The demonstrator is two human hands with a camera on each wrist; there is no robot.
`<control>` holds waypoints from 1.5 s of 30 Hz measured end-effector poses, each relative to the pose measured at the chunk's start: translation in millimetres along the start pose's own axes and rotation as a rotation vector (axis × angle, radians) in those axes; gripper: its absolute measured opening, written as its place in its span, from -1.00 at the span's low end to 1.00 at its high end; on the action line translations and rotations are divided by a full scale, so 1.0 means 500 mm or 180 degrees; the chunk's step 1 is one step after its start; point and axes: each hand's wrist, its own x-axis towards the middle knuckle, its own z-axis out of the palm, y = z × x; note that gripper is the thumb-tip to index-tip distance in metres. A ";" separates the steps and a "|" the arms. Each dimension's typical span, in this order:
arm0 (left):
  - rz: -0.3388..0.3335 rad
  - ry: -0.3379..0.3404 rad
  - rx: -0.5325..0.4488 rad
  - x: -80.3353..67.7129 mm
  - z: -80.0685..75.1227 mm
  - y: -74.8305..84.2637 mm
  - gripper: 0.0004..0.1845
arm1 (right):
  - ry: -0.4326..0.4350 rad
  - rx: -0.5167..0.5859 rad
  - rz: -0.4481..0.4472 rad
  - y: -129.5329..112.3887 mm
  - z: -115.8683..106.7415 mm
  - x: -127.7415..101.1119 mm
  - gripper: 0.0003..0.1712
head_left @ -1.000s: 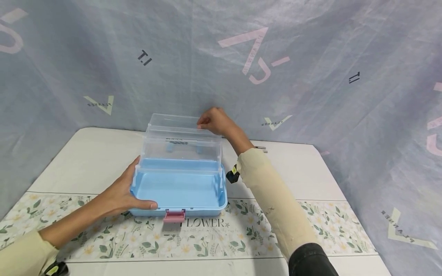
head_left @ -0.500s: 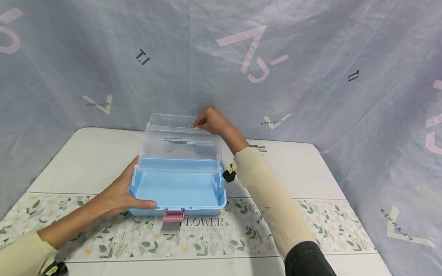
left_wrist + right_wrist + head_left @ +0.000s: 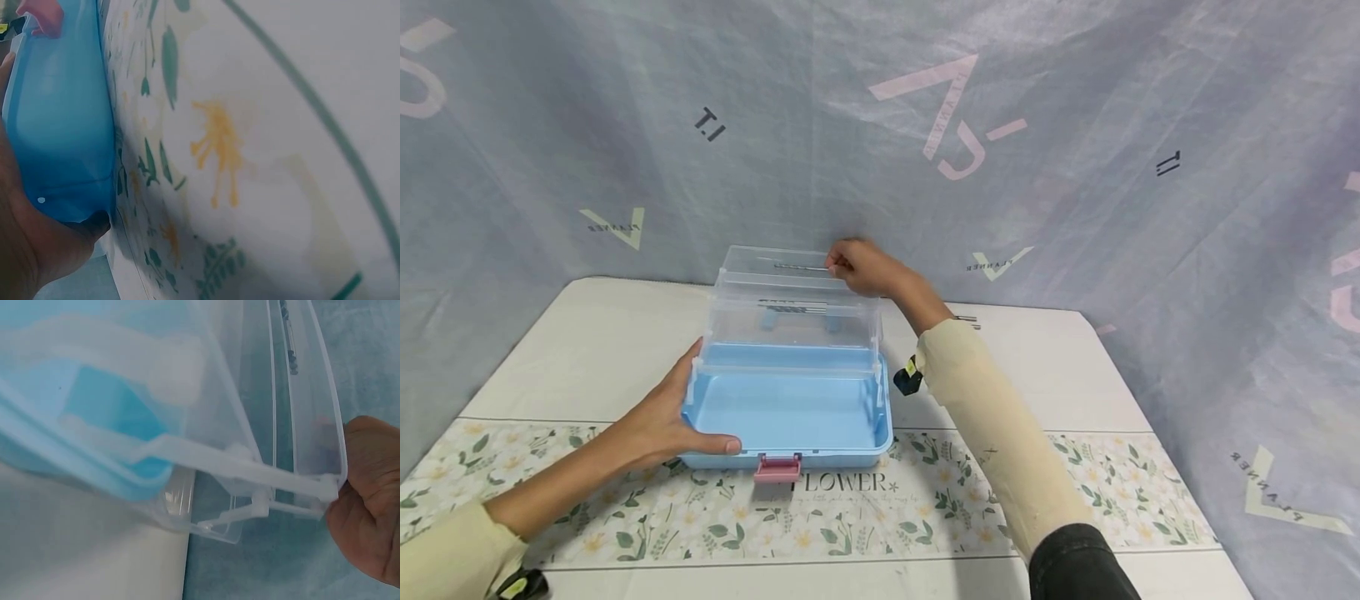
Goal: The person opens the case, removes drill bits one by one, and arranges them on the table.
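On the bench (image 3: 1060,375), near its middle and partly on the flower-printed strip of the cloth (image 3: 925,508), stands a blue storage box (image 3: 786,412) with clear fold-out trays (image 3: 793,312) raised in tiers above its open base. A pink latch (image 3: 778,469) hangs at the front edge of the box, toward the person.

At the near left corner of the box, the left hand (image 3: 658,421) grips the blue base: the palm lies against the left wall and the thumb runs along the front rim, so its fingers are curled round the corner. The left wrist view shows the palm (image 3: 28,250) pressed to the blue plastic (image 3: 59,125), with the printed cloth just beside it.

At the back, the right hand (image 3: 865,267) reaches over to the topmost clear tray (image 3: 775,262) and pinches its right end, fingers (image 3: 837,265) bent around the rim. From the right wrist, the knuckles (image 3: 369,500) sit against the tray's clear end wall (image 3: 312,425), where white hinge arms (image 3: 250,472) link the tiers.

A thin dark rod lies in the top tray (image 3: 801,267). Grey printed fabric (image 3: 1075,167) hangs behind the bench.
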 end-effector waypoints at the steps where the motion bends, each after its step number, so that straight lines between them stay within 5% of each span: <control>1: -0.0004 -0.0001 0.0002 0.000 0.000 0.000 0.80 | 0.0012 0.0015 -0.0053 0.002 -0.001 -0.001 -0.72; 16: 0.0002 -0.0013 0.0052 0.001 -0.002 0.000 0.79 | 0.0028 0.0345 -0.0375 0.009 -0.022 -0.036 -0.73; 45: -0.0011 0.0001 -0.0021 0.000 -0.007 0.003 0.82 | 0.0220 0.0953 0.0002 0.086 -0.045 -0.190 -0.70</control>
